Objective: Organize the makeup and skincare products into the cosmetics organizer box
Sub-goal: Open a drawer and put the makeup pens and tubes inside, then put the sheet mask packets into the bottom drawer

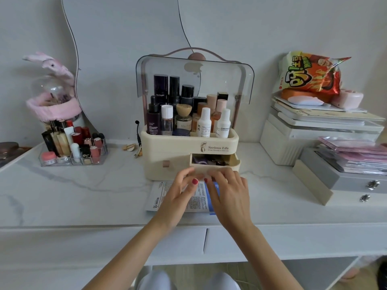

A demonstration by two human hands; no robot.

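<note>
1. The cream plastic cosmetics organizer box (167, 147), with rounded corners and "Serious Life" printed on its front, stands at the middle of the white marble-patterned vanity top (83, 195), against the wall.
2. Its smoky transparent domed lid (230, 76) is swung up; the top tray is packed with upright bottles: dark glossy cylinders at the back, peach-capped ones to the right, two small white squeeze bottles (204, 124) in front.
3. The right-hand lower drawer (215, 162) is pulled out, with small dark items inside that are too blurred to tell apart.
4. The left hand (180, 195) and right hand (228, 193) meet at the drawer's front edge, fingers bent; whether they grip it cannot be told.
5. Beneath both hands lies a flat glossy sachet (167, 195), white with fine print and a blue band.
6. A clear acrylic lipstick rack (73, 147) sits to the left.
</note>
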